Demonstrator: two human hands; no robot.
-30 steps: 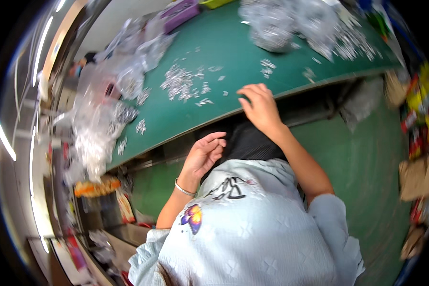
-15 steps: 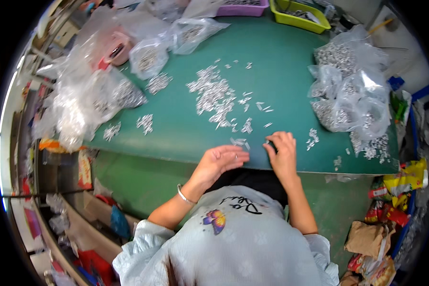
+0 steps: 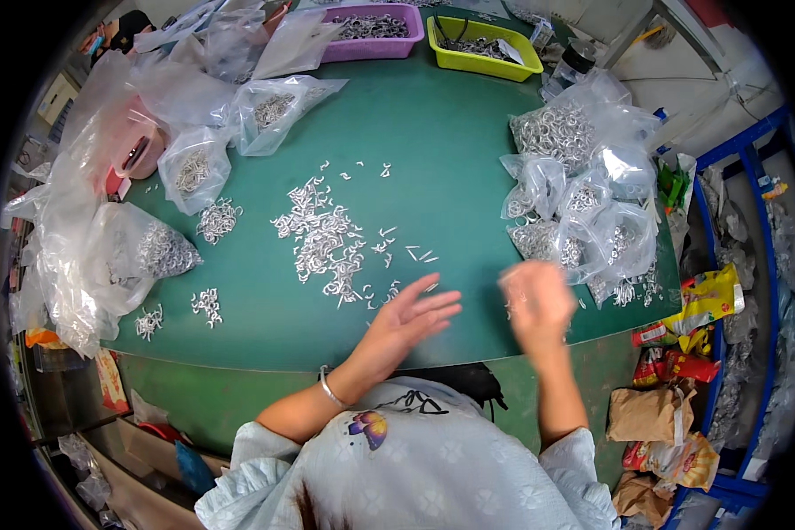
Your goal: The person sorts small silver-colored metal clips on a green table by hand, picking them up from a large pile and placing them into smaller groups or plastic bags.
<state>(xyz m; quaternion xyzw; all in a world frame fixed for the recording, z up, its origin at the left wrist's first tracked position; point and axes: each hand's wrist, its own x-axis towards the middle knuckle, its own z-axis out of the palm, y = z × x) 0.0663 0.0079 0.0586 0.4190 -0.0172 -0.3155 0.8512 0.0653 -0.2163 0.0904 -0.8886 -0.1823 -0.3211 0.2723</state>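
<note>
Near the front edge of the green table, my left hand is spread palm-inward, its fingers apart and nothing visible in it. A few small curved silvery metal pieces lie just beyond its fingertips. My right hand is over the tabletop to the right, smeared by motion, so its fingers and anything in them cannot be made out. It covers the place where a small group of pieces lay. The main loose pile of silvery metal pieces is beyond and left of my left hand, with several strays around it.
Smaller piles lie at the left, beside clear bags of pieces. More filled bags crowd the right side. A purple tray and a yellow tray stand at the far edge. Blue shelving rises at the right.
The view has tilted, so the table sits lower and further left in the picture. My right hand has moved right, away from my left, over the small group of pieces. My left fingers have spread.
</note>
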